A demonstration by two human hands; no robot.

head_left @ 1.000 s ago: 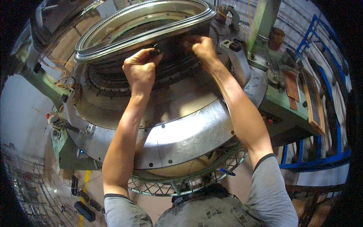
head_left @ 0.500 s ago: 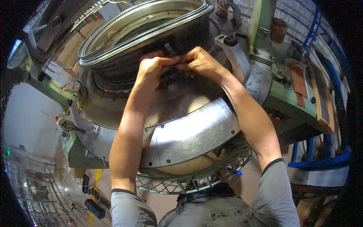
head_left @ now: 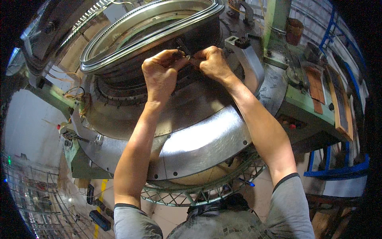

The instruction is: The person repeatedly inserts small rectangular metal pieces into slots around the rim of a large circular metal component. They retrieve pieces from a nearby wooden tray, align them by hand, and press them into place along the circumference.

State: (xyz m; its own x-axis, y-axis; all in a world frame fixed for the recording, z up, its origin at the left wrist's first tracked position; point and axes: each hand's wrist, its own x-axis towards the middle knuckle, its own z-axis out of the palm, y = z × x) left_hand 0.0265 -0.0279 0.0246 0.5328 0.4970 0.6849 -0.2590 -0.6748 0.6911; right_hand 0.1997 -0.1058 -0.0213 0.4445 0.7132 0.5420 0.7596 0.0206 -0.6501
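Observation:
My left hand [head_left: 161, 75] is closed, its thumb and fingers pinched near the dark wall [head_left: 201, 36] under a large ribbed metal ring [head_left: 123, 58]. Close on its right, my right hand [head_left: 215, 65] is closed too, fingers curled in a pinch toward the left hand. Anything between the fingertips is too small or hidden to name. Both hands are over the round dark bed [head_left: 191, 105] of a big machine. Nearer to me, a shiny curved metal plate [head_left: 203, 139] with dark screws runs round its front.
A thick metal bracket [head_left: 250, 65] rises right of my right hand. Behind it stands a green post [head_left: 274, 30]. Loose wires [head_left: 75, 93] hang at the left. A lattice hoop [head_left: 191, 197] curves below the plate, with a blue rack [head_left: 338, 169] at the right.
My hands have drawn slightly apart and up. The left has turned at the wrist, showing more of its back and thumb; the right has tightened its curl.

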